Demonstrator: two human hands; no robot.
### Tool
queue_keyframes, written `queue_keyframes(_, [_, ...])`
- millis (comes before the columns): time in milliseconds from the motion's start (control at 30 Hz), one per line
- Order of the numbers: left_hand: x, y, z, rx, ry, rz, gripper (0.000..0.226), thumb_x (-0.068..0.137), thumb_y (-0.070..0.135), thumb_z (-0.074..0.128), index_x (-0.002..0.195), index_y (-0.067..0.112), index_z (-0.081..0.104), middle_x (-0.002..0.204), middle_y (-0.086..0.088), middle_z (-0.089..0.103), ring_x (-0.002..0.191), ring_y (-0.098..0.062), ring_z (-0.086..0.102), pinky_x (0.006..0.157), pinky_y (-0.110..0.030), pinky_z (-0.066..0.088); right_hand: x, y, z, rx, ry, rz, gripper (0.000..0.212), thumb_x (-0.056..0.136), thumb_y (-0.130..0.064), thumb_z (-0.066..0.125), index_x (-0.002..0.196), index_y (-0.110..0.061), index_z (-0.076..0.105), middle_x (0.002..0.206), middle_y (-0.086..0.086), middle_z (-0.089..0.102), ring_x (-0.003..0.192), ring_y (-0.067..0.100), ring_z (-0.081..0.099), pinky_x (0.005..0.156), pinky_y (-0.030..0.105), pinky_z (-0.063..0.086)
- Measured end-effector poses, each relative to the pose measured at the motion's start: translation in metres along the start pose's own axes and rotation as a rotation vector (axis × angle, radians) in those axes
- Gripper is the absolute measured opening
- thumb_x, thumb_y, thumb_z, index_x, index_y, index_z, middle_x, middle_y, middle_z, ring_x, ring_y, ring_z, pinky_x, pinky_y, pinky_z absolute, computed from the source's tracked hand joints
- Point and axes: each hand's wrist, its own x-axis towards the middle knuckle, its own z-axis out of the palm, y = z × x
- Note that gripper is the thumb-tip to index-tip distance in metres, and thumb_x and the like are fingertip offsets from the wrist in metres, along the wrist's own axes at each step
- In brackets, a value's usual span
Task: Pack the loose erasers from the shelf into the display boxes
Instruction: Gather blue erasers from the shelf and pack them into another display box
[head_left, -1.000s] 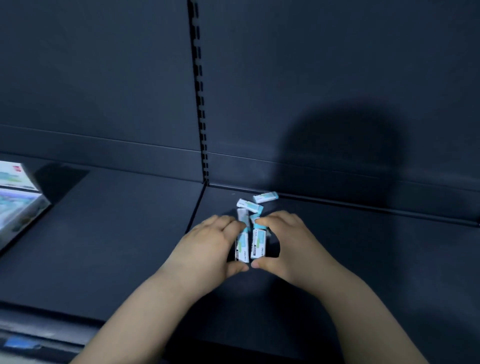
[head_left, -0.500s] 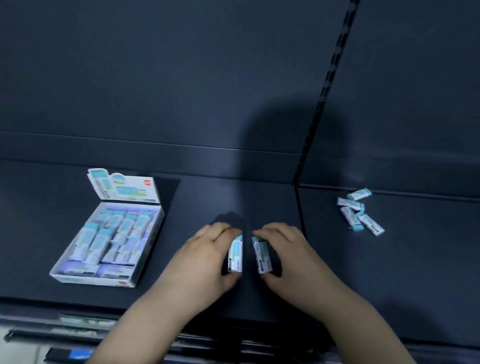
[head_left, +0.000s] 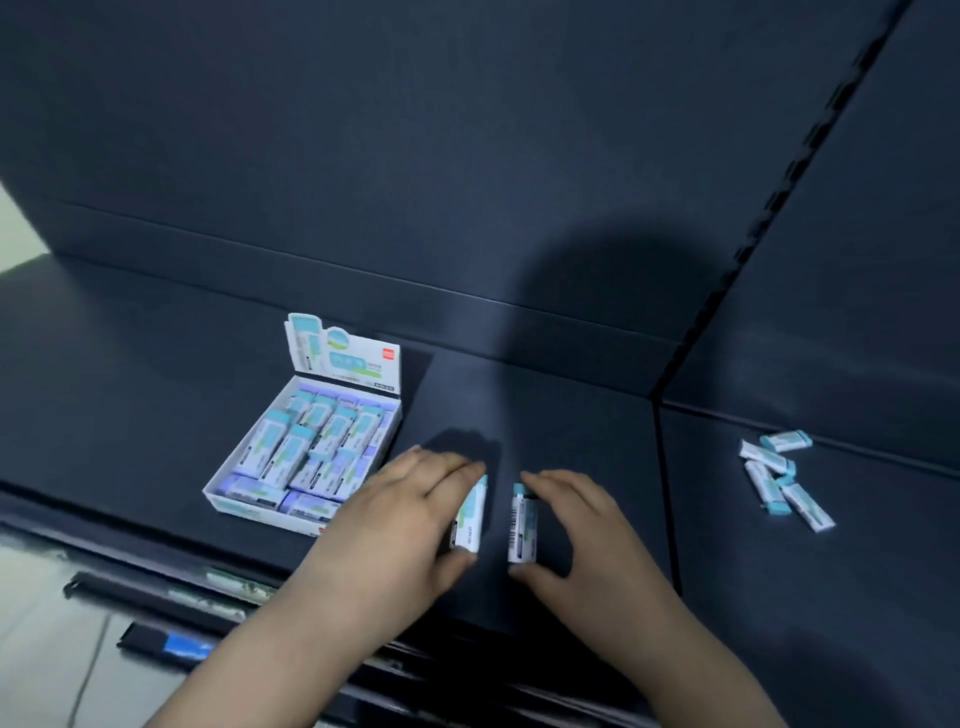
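Note:
My left hand (head_left: 410, 525) grips a stack of white and teal erasers (head_left: 470, 517) between thumb and fingers. Beside it, my right hand (head_left: 576, 535) holds another eraser stack (head_left: 522, 527) the same way; a narrow gap separates the two stacks. Both hover just above the dark shelf (head_left: 571, 415), right of the open white display box (head_left: 244, 506). The box holds several erasers in rows, and its printed lid flap (head_left: 348, 356) stands up at the back. Several loose erasers (head_left: 779, 475) lie in a small heap on the shelf section to the right.
A vertical slotted upright (head_left: 769, 223) and a seam divide the left shelf section from the right. The shelf's front edge carries a price rail (head_left: 208, 597) with a blue tag (head_left: 182, 644). Pale floor shows at the lower left.
Both hands have carried their erasers left, away from the loose heap and toward the display box. The two stacks have drawn slightly apart, and the view has swung left.

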Motion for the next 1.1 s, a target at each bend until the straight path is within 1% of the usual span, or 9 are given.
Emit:
queue_keyframes(100, [-0.008,-0.015,-0.012,0.021,0.025,-0.057,0.077,0.049,0.043,0.085,0.118,0.019,0.06,0.111,0.008,0.063,0.103,-0.011,0.058,0.086,-0.028,0.05,0.011,-0.014,-0.002,0.062,-0.034,-0.015,0.069,0.077,-0.037,0.069,0.13,-0.05,0.026,0.118,-0.048,0.015,0.122,-0.023,0.015,0.094,-0.006,0.01])
queue_keyframes(267, [-0.018,-0.057,-0.026,0.083,0.04,-0.16,0.073,0.048,0.038,0.089,0.113,0.015,0.065,0.107,0.003,0.066,0.098,-0.02,0.064,0.085,-0.034,0.051,0.033,-0.036,0.012,0.103,-0.022,-0.016,0.07,0.076,-0.04,0.07,0.135,-0.045,0.031,0.119,-0.047,0.017,0.121,-0.023,0.015,0.095,-0.006,0.01])
queue_keyframes(333, [-0.02,-0.077,-0.029,0.104,0.039,-0.162,0.072,0.048,0.037,0.089,0.112,0.013,0.065,0.106,0.001,0.067,0.097,-0.021,0.064,0.088,-0.03,0.049,0.041,-0.046,0.02,0.093,-0.029,-0.009,0.071,0.078,-0.041,0.068,0.136,-0.045,0.029,0.118,-0.045,0.017,0.117,-0.027,0.013,0.094,-0.005,0.009])
queue_keyframes(500, [-0.015,-0.123,-0.037,0.103,0.032,-0.045,0.072,0.047,0.041,0.088,0.11,0.014,0.067,0.102,0.002,0.067,0.094,-0.021,0.065,0.101,-0.03,0.028,0.071,-0.081,0.049,0.016,0.046,-0.009,0.072,0.078,-0.041,0.068,0.139,-0.034,0.031,0.13,-0.028,0.027,0.118,-0.014,0.017,0.099,0.0,0.009])
queue_keyframes(733, [-0.009,-0.163,-0.027,0.034,-0.079,0.142,0.075,0.049,0.055,0.079,0.113,0.018,0.065,0.103,0.007,0.067,0.097,-0.016,0.064,0.105,-0.028,0.034,0.098,-0.11,0.082,-0.154,0.046,0.064,0.075,0.08,-0.042,0.066,0.142,-0.027,0.029,0.145,-0.013,0.031,0.133,0.004,0.021,0.112,0.019,0.018])
queue_keyframes(800, [-0.008,-0.165,-0.025,0.055,-0.115,0.181,0.081,0.058,0.067,0.064,0.121,0.017,0.06,0.108,0.008,0.065,0.1,-0.013,0.063,0.101,-0.036,0.034,0.097,-0.115,0.085,-0.174,0.046,0.134,0.082,0.076,-0.045,0.068,0.143,-0.03,0.025,0.147,-0.016,0.025,0.135,0.004,0.017,0.114,0.022,0.016])
queue_keyframes(900, [-0.005,-0.168,-0.031,0.005,-0.166,0.194,0.096,0.063,0.075,0.041,0.137,0.015,0.044,0.124,0.006,0.059,0.114,-0.014,0.056,0.105,-0.033,0.025,0.089,-0.118,0.083,-0.162,0.147,0.212,0.088,0.071,-0.048,0.072,0.143,-0.036,0.023,0.147,-0.019,0.021,0.134,0.0,0.014,0.111,0.017,0.014])
queue_keyframes(967, [-0.001,-0.17,-0.036,-0.002,-0.165,0.227,0.097,0.061,0.073,0.046,0.138,0.014,0.043,0.125,0.005,0.058,0.115,-0.016,0.055,0.105,-0.033,0.022,0.082,-0.119,0.078,-0.168,0.193,0.245,0.088,0.069,-0.05,0.072,0.143,-0.035,0.025,0.147,-0.017,0.025,0.135,0.002,0.017,0.112,0.019,0.015])
queue_keyframes(1100, [0.003,-0.169,-0.039,0.039,-0.115,0.303,0.088,0.06,0.07,0.055,0.128,0.013,0.055,0.113,0.005,0.064,0.104,-0.015,0.062,0.1,-0.037,0.031,0.074,-0.123,0.074,-0.191,0.205,0.283,0.088,0.07,-0.05,0.072,0.143,-0.03,0.027,0.147,-0.014,0.028,0.136,0.004,0.019,0.114,0.023,0.018])
